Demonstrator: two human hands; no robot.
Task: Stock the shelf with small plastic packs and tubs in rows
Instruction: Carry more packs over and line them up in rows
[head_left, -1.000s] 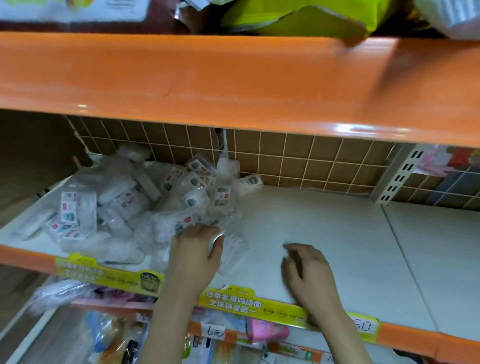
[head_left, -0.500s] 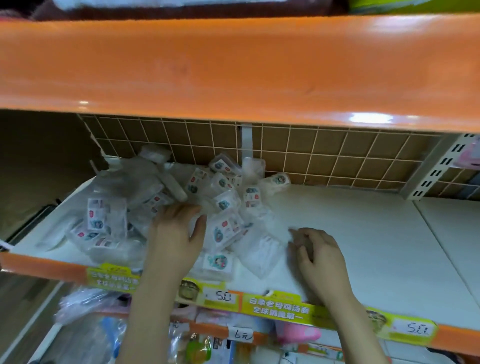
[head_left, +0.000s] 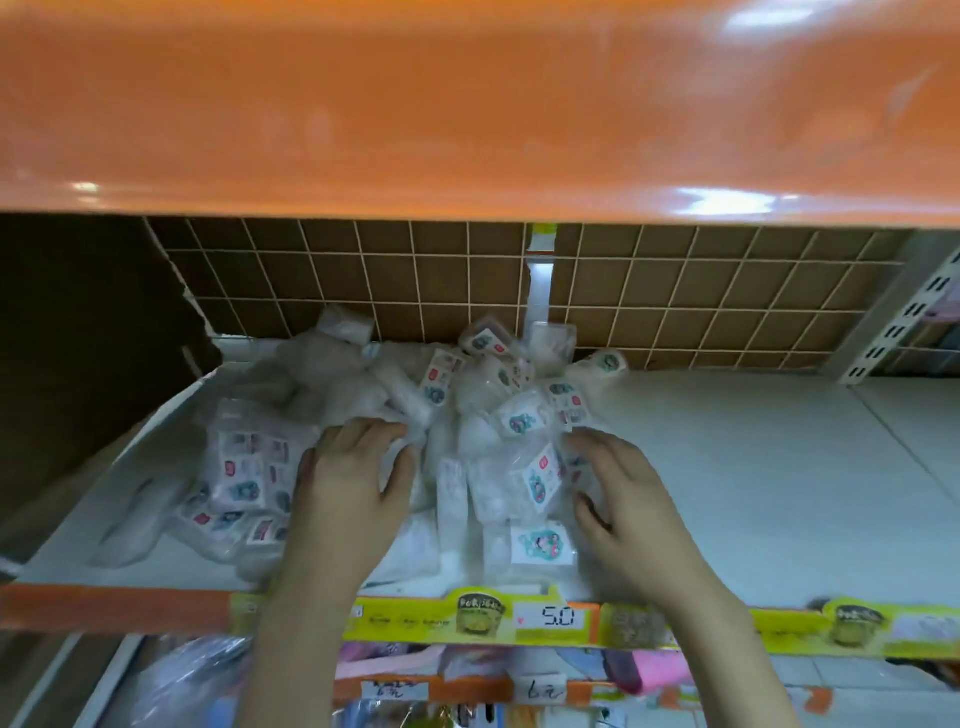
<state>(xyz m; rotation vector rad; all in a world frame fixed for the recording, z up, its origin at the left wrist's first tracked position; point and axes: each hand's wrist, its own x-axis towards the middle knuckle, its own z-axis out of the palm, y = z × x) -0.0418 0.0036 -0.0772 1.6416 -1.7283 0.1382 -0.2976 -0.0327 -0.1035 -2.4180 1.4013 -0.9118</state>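
A loose heap of small clear plastic packs and tubs (head_left: 467, 415) with red and teal labels lies on the left half of the white shelf (head_left: 753, 467). My left hand (head_left: 348, 483) rests palm down on the heap's front left side, fingers spread over the packs. My right hand (head_left: 618, 499) is at the heap's right edge, fingers bent and touching a labelled pack (head_left: 537, 478). Between the two hands stand a few packs on end, and one labelled tub (head_left: 543, 543) lies flat near the shelf's front edge.
An orange shelf board (head_left: 467, 104) hangs low overhead. A wire grid (head_left: 675, 291) over brown backing closes the rear. A yellow price strip (head_left: 556, 618) marked 5.0 runs along the front edge. The shelf's right half is bare white. Goods fill the shelf below (head_left: 467, 696).
Both hands have moved further into the heap; the right hand slid left from the bare shelf to the packs' right edge. The camera has dropped closer, and packs have shifted toward the front.
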